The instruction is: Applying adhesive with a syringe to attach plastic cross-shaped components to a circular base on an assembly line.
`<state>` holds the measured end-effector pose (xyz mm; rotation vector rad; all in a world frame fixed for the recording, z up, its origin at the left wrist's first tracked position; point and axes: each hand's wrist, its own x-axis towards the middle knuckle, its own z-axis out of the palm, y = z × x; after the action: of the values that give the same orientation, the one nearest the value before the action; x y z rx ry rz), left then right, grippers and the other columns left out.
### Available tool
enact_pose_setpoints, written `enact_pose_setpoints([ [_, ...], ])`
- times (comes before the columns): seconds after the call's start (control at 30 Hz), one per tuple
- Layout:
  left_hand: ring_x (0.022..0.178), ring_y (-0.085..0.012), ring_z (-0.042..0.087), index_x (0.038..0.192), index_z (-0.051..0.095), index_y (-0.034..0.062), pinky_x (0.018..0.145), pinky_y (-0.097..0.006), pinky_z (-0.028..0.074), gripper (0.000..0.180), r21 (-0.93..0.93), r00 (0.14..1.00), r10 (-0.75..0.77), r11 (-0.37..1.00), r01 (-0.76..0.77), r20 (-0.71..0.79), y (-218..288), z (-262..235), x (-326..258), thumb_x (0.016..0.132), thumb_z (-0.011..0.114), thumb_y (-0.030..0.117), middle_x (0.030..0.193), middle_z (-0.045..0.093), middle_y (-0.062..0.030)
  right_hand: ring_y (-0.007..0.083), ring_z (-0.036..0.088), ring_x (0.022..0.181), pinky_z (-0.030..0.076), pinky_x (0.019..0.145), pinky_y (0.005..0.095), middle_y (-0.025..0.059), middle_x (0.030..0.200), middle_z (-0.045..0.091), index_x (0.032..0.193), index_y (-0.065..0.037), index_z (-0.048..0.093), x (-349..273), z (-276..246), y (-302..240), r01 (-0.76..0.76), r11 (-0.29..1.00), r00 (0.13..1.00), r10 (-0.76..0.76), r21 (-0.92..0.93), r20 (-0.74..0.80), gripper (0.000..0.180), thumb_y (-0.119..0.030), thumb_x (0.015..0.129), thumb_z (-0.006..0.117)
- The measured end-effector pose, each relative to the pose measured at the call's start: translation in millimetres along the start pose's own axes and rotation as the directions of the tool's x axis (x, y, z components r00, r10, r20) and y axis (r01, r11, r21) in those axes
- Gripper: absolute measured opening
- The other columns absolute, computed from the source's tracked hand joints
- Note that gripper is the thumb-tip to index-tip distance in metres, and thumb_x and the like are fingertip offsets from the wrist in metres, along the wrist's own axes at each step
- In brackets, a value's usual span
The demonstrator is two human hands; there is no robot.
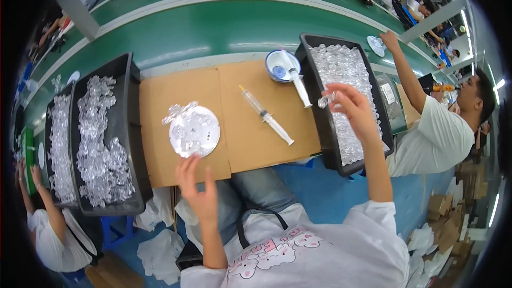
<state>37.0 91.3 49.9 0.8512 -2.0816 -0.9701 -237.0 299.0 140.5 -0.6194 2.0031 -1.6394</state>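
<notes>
My right hand [350, 108] is raised over the right black bin [333, 152], pinching a small clear plastic piece [326, 100] between thumb and fingers. That bin is filled with many similar clear pieces [341, 69]. My left hand [197, 181], fingers apart and holding nothing, hovers at the near edge of a round white disc [212, 134]. Several clear plastic parts lie on the disc, and one clear part [180, 111] rests at its far left rim. A syringe [265, 114] with a yellow tip lies on the cardboard [240, 154] between my hands.
Behind the syringe stands a blue-and-white cup [274, 74] with a second syringe [300, 85] leaning in it. Left of the cardboard, black bins [140, 181] hold clear plastic parts. A co-worker [434, 133] sits at right, arm stretched across the green bench [213, 26]; another person [58, 240] works at left.
</notes>
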Motion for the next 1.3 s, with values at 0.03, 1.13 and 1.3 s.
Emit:
enact_pose_setpoints([
  [0.03, 0.116, -0.0305, 0.049, 0.109, 0.060, 0.0024, 0.098, -0.038, 0.036, 0.032, -0.154, 0.998, -0.030, 0.987, 0.038, 0.057, 13, 2, 1, 0.077, 0.066, 0.006, 0.114, 0.058, -0.0120, 0.0071, 0.058, 0.076, 0.050, 0.067, 0.0206, 0.0088, 0.100, 0.063, 0.114, -0.002, 0.056, -12, 20, -8, -0.029, 0.995, 0.999, 0.027, 0.100, 0.024, 0.026, -0.017, 0.094, 0.049],
  [1.13, 0.108, -0.0253, 0.054, 0.119, 0.052, 0.0012, 0.092, -0.035, 0.041, 0.045, -0.240, 0.998, -0.057, 0.969, 0.054, -0.006, -52, 0, 94, 0.080, 0.068, 0.016, 0.117, 0.056, -0.0135, 0.0136, 0.060, 0.068, 0.050, 0.065, 0.0251, 0.0073, 0.081, 0.060, 0.095, -0.002, 0.065, 33, 219, 70, 0.165, 0.913, 0.964, -0.068, -0.372, 0.259, 0.020, -0.008, 0.076, 0.067],
  [1.3, 0.108, -0.0235, 0.054, 0.114, 0.056, 0.0015, 0.091, -0.033, 0.042, 0.043, -0.318, 0.987, -0.007, 0.946, 0.058, 0.158, -62, 5, 123, 0.076, 0.072, 0.016, 0.113, 0.058, -0.0128, 0.0128, 0.058, 0.064, 0.047, 0.061, 0.0239, 0.0059, 0.076, 0.057, 0.094, -0.003, 0.066, 40, 216, 76, 0.132, 0.908, 0.947, 0.003, -0.398, 0.321, 0.023, -0.016, 0.075, 0.071],
])
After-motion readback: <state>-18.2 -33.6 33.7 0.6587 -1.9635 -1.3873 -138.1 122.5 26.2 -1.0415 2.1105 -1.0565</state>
